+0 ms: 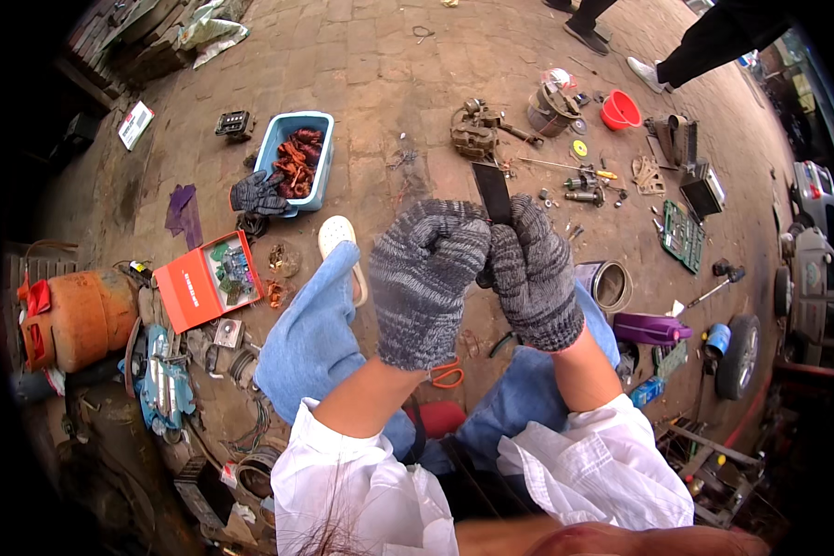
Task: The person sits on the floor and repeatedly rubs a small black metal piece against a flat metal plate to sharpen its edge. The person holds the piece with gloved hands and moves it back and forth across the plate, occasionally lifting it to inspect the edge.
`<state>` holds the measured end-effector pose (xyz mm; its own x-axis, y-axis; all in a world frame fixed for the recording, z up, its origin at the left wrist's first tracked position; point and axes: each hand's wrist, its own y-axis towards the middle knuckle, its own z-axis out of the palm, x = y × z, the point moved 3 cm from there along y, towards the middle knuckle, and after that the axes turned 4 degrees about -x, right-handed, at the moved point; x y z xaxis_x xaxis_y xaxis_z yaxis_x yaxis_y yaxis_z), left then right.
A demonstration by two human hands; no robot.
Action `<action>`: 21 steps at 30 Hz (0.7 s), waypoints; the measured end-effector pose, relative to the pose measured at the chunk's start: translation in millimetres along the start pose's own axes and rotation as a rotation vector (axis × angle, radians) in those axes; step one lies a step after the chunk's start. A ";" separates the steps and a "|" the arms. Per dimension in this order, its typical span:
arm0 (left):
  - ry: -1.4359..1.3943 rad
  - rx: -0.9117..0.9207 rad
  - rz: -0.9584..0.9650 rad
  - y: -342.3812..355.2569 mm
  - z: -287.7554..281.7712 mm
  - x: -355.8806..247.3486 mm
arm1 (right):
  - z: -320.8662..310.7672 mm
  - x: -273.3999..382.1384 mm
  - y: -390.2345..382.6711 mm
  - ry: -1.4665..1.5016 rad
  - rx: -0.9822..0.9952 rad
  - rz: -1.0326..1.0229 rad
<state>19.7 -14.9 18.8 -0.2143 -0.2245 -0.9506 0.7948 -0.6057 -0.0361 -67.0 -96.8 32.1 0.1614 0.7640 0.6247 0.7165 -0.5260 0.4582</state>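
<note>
My left hand [426,283] and my right hand [536,278], both in grey knitted work gloves, meet in front of my knees. Between their fingertips a flat, dark, rectangular piece [492,192] sticks up and away from me; its lower end is hidden by the gloves. The right thumb and fingers pinch it. The left fingers are curled against its base, and what they grip there is mostly covered. Below the left wrist, orange scissor-like handles [448,374] show between my legs.
A blue tub [321,178] of copper windings stands ahead left, with a red box [191,291] nearer. Right lie metal motor parts [477,130], a red bowl [621,110], a green tool case [682,237] and an open can [610,285]. An orange gas cylinder [88,317] is far left.
</note>
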 end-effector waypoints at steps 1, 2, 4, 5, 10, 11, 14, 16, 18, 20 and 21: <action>0.014 0.026 0.011 1.7 -2.4 1.8 | 0.3 -0.2 1.4 0.059 0.050 0.120; 0.029 0.052 0.022 2.8 -3.6 2.7 | 1.8 -1.6 1.4 0.117 0.100 0.240; 0.042 0.058 0.022 3.5 -3.9 2.7 | 1.7 -3.8 1.9 0.091 0.108 0.220; 0.048 0.063 0.022 4.0 -3.4 2.8 | 0.5 -5.5 2.5 0.076 0.111 0.212; 0.101 0.102 0.143 5.3 6.2 2.2 | -10.6 -14.7 6.9 0.274 0.082 0.328; 0.130 0.103 0.154 5.1 6.9 2.3 | -10.6 -16.6 6.1 0.295 0.069 0.317; 0.139 0.124 0.187 3.3 8.5 5.0 | -19.1 -5.9 13.1 0.156 -0.016 0.197; 0.118 0.205 0.167 4.2 9.3 5.5 | -23.8 -3.0 17.3 -0.026 -0.105 0.064; 0.094 0.346 0.105 10.5 7.0 3.6 | -31.4 -3.8 17.9 -0.061 -0.127 -0.028; 0.083 0.389 0.053 18.9 7.7 4.3 | -39.9 -4.5 14.9 -0.192 -0.121 -0.204; 0.077 0.409 0.027 23.1 8.7 5.0 | -42.4 -8.5 14.6 -0.120 0.001 -0.150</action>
<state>32.0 -36.7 15.9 -0.1410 -0.1957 -0.9705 0.5049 -0.8574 0.0996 -86.7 -126.8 60.4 0.1327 0.8730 0.4692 0.7390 -0.4026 0.5401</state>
